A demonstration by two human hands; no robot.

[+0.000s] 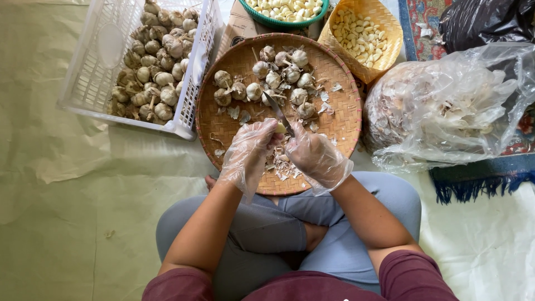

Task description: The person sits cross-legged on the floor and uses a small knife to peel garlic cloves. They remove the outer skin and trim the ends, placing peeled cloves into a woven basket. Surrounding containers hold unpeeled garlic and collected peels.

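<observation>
Head view, looking down on a seated person peeling garlic over a round woven tray (223, 125) that rests on the floor before crossed legs. Left hand (248, 153), in a thin clear glove, has its grip closed on a pale garlic clove (280, 128) just above the tray's near half. Right hand (316, 156), also gloved, has its grip closed around the handle of a small knife (277, 111), whose blade points away from the body toward the whole garlic bulbs (278, 78) lying on the far half of the tray. Papery skins (281, 167) lie on the tray beneath the hands. Left of the tray stands a white plastic crate (89, 72) of unpeeled bulbs; beyond the tray sit a green bowl (278, 23) and a yellow basket (390, 33) of peeled cloves; right of the tray lies a clear plastic bag (446, 106) of skins. To do this step well, judged from the pose: keep the clove pinched firmly, lift the skin with the blade tip using shallow strokes, and keep the work over the tray so scraps fall there.
</observation>
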